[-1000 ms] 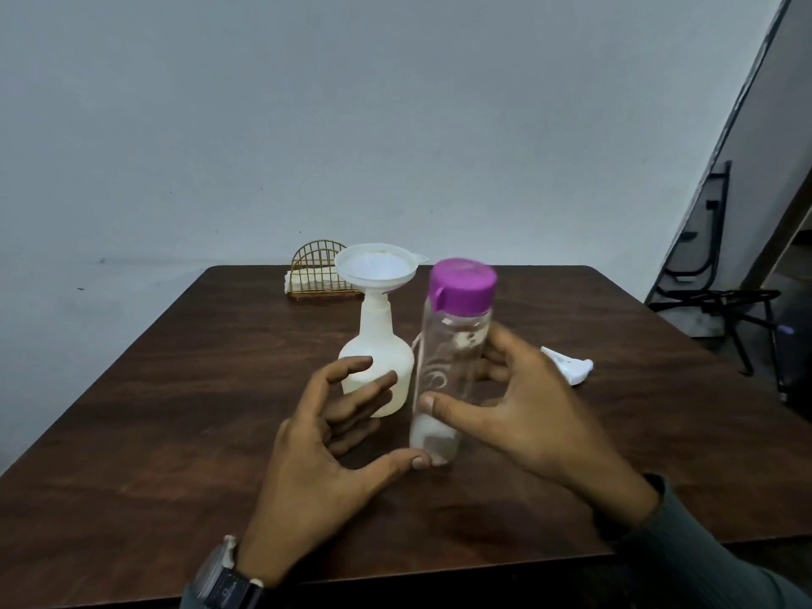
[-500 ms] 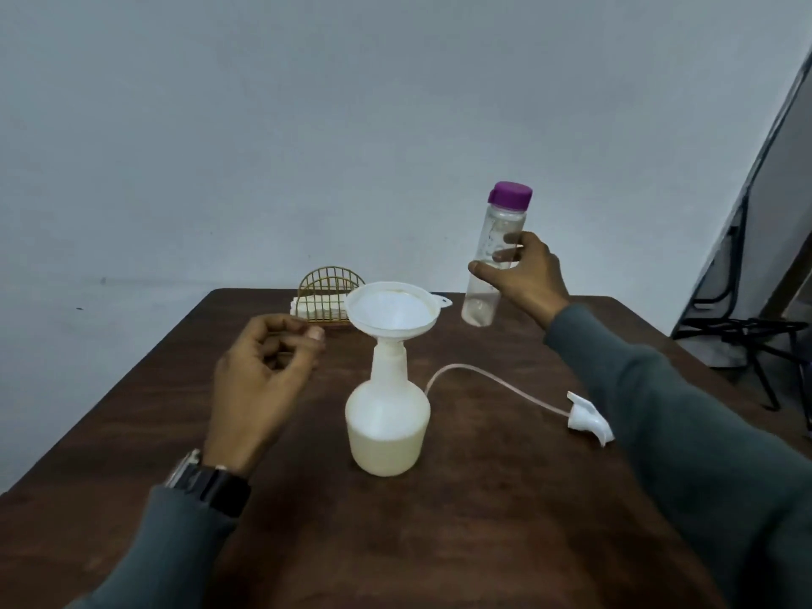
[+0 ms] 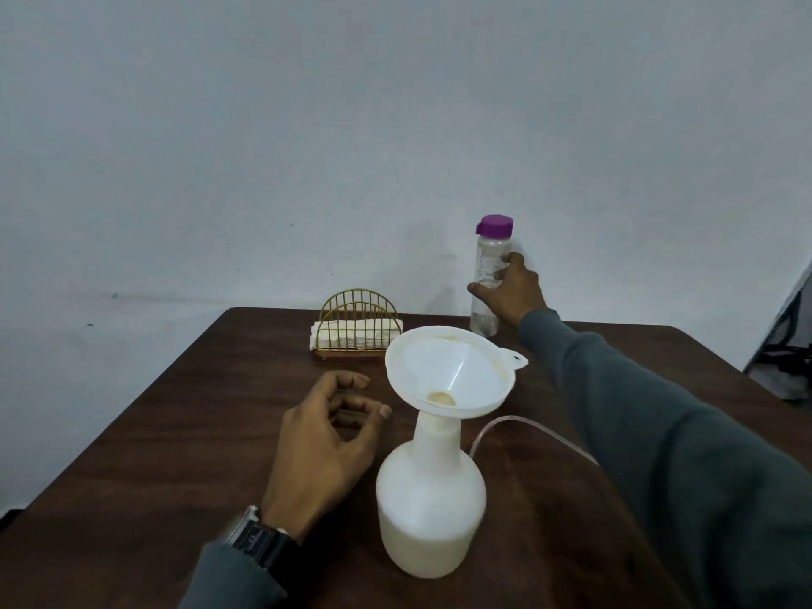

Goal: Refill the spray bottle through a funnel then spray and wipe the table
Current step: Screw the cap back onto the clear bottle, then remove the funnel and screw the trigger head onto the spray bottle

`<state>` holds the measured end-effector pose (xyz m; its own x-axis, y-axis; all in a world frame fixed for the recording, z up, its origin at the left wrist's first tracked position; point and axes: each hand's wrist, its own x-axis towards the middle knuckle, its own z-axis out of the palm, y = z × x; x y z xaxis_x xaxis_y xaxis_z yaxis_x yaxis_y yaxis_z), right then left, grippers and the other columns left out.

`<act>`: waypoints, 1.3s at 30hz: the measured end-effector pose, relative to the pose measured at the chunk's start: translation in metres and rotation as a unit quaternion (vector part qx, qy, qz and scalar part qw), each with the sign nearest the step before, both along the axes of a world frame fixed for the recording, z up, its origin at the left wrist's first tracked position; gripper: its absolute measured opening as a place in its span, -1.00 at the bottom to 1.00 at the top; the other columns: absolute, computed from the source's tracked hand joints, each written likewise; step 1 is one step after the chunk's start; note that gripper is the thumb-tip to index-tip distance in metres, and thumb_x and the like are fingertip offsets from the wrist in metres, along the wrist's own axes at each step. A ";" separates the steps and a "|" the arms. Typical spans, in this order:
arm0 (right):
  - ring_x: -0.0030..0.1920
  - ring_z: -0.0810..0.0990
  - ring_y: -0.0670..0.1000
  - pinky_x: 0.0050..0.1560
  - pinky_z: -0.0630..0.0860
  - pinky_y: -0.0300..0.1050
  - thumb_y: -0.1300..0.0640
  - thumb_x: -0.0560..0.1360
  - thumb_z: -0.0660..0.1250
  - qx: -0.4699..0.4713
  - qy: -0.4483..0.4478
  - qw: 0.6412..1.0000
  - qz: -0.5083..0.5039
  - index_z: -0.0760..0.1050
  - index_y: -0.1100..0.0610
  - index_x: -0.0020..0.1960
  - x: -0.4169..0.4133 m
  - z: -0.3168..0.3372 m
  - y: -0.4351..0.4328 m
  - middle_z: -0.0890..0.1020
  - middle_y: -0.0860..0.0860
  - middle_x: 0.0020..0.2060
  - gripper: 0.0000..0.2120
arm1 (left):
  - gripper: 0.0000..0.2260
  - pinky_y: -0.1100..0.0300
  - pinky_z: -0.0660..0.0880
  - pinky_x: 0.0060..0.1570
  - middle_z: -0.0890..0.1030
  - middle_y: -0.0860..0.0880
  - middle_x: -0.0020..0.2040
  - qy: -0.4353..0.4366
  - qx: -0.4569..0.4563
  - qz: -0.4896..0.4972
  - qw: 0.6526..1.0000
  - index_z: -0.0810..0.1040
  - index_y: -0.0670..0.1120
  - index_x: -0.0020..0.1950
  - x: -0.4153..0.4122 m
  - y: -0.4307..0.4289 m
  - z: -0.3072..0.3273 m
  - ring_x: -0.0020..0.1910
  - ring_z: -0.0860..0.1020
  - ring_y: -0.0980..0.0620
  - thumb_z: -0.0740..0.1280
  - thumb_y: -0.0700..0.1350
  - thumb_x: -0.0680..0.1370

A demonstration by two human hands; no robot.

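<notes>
A white spray bottle [image 3: 430, 507] stands near the table's front, partly filled with pale liquid, a white funnel [image 3: 448, 378] seated in its neck. My right hand [image 3: 509, 292] grips a clear bottle with a purple cap [image 3: 490, 265] at the table's far edge by the wall, its base at or just above the tabletop. My left hand [image 3: 327, 437] hovers left of the spray bottle, fingers loosely curled, holding nothing. A clear tube [image 3: 518, 426] curves from behind the spray bottle and disappears under my right sleeve; the sprayer head is hidden.
A gold wire napkin holder [image 3: 358, 329] with white napkins sits at the back of the dark wooden table [image 3: 154, 454]. A grey wall stands right behind the table. A black frame stands off the table at far right.
My right hand carried the purple-capped bottle away from the front of the table, up and back to the far edge by the wall. My left hand let go and drew back left of the spray bottle.
</notes>
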<state>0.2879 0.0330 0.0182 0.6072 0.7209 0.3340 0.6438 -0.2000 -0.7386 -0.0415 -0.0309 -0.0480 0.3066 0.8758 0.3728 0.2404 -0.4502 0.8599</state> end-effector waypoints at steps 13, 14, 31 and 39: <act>0.44 0.49 0.26 0.35 0.46 0.06 -0.09 0.44 0.60 -0.094 0.020 0.995 -0.021 0.09 0.25 0.60 0.002 -0.003 0.002 0.47 0.23 0.46 -0.01 | -0.72 0.09 0.69 0.00 0.74 0.13 -0.12 0.003 -0.012 -0.015 1.000 0.58 0.05 0.15 0.004 0.007 -0.012 -0.11 0.70 0.22 0.57 -0.09 0.51; 0.47 0.45 0.27 0.38 0.44 0.10 -0.12 0.42 0.61 -0.105 0.037 0.993 -0.024 0.02 0.26 0.61 -0.003 0.000 -0.002 0.41 0.25 0.49 0.07 | -0.72 0.10 0.69 0.00 0.74 0.14 -0.12 0.000 -0.014 -0.015 1.000 0.58 0.06 0.15 0.004 0.007 -0.012 -0.11 0.70 0.22 0.56 -0.10 0.51; 0.40 0.48 -0.25 0.36 0.50 -0.22 -0.46 0.28 0.47 -0.194 -0.165 0.916 0.309 0.29 -0.31 0.55 -0.169 0.126 -0.228 0.48 -0.30 0.43 -0.10 | -0.47 -0.15 0.60 0.25 0.74 -0.05 0.17 -0.030 -0.095 -0.169 0.980 0.53 -0.10 0.31 -0.012 -0.011 -0.009 0.20 0.70 -0.04 0.21 -0.59 0.49; 0.42 0.48 -0.11 0.35 0.45 -0.11 -0.28 0.45 0.50 -0.221 -0.299 0.891 0.259 0.24 -0.22 0.59 -0.192 0.129 -0.222 0.46 -0.15 0.50 -0.20 | -0.46 0.08 0.64 0.14 0.73 0.08 0.12 0.028 -0.036 -0.163 0.986 0.53 -0.01 0.30 -0.023 -0.037 -0.010 0.16 0.68 0.12 0.33 -0.51 0.44</act>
<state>0.0964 -0.1894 0.1476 -0.0375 0.9942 0.1009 0.9865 0.0530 -0.1552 -0.0647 -0.0677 -0.0579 0.5945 0.7509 0.2877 0.1415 -0.4499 0.8818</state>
